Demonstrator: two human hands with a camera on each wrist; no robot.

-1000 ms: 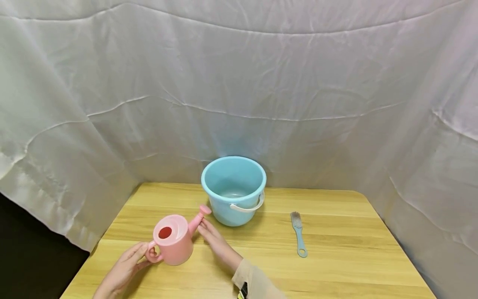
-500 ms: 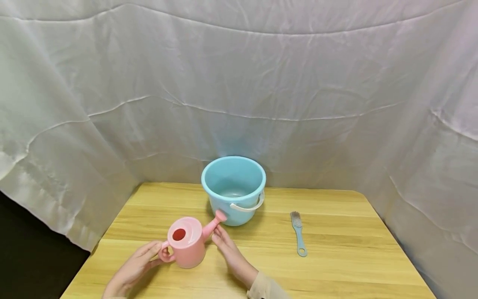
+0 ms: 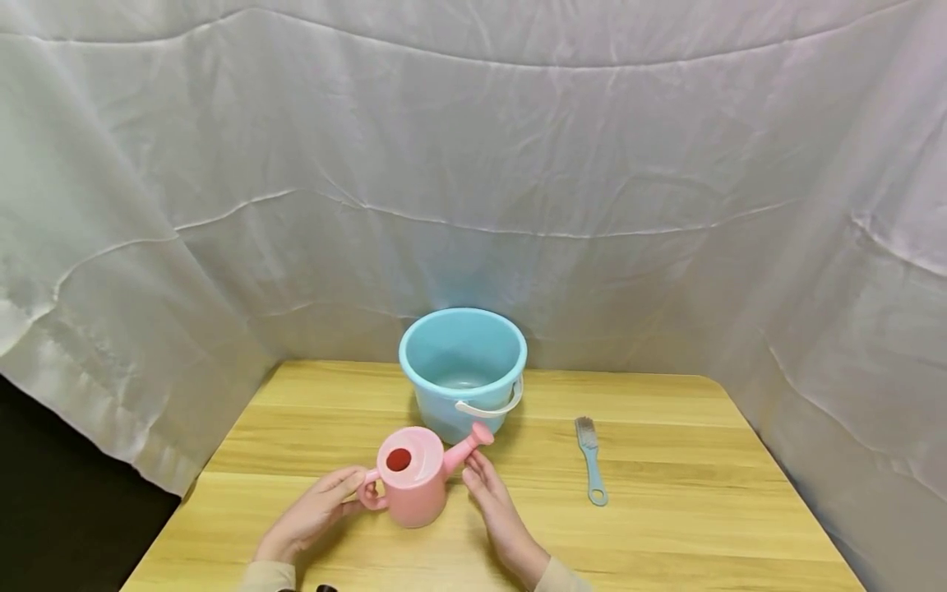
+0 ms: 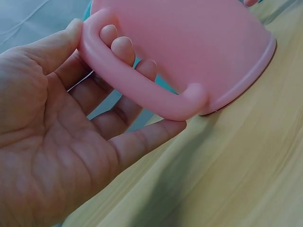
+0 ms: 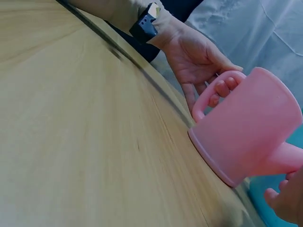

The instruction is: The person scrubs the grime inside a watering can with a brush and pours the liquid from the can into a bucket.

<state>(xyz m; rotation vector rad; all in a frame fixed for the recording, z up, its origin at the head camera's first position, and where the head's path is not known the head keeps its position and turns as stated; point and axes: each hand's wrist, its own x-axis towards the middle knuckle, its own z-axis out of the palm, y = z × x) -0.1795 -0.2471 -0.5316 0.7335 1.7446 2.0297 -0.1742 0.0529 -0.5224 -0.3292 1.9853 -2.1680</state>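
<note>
the pink watering can (image 3: 411, 487) has moved to the right across the table (image 3: 666, 534) over the last second, from the left part of the table to a place just in front of the blue bucket (image 3: 464, 374); both hands have travelled with it, so it seems that the person is bringing the can toward the bucket, and this approach looks nearly finished; the can now stands with its base on the wood, or very close to it, and its spout (image 3: 468, 444) points up and to the right, with the tip near the white handle of the bucket (image 3: 488, 408); the left hand (image 3: 314, 514) is on the left side of the can and holds its loop handle (image 4: 137, 80); in the left wrist view three fingertips (image 4: 124, 47) pass through the loop and the thumb lies on top of it, while the little finger stays straight below; the right hand (image 3: 497, 510) is just to the right of the can, fingers nearly straight and relaxed, the tips touching or almost touching the underside of the spout, i cannot tell which; a blue brush (image 3: 591, 460) lies well apart on the right; a grey cloth (image 3: 473, 164) hangs behind.
</note>
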